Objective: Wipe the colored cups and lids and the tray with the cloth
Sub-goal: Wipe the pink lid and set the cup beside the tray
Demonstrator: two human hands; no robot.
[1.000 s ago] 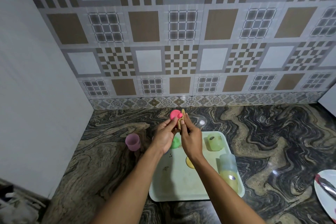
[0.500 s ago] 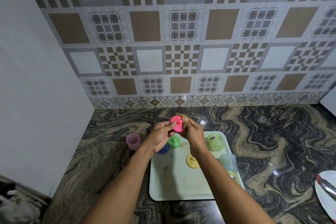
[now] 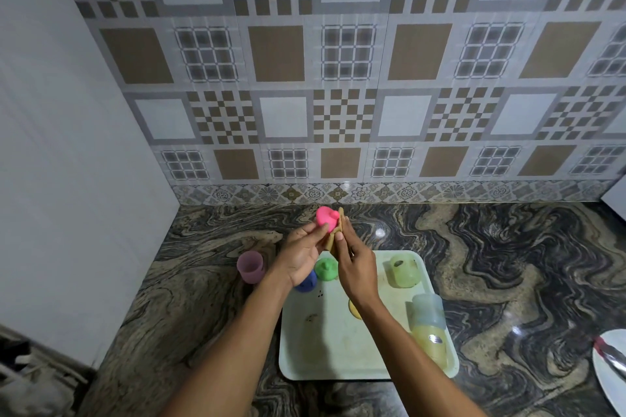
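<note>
Our left hand (image 3: 301, 256) grips the pink lid (image 3: 326, 218) between thumb and fingers, lifted above the far edge of the tray (image 3: 338, 355). Our right hand (image 3: 357, 266) pinches the tan cloth (image 3: 340, 222) against the lid's side. We judge the lid light, stiff and rather slick, so the rim is the place to hold it while the soft, limp cloth rubs around it. The green lid (image 3: 326, 269) and blue lid (image 3: 306, 282) lie on the tray beneath.
</note>
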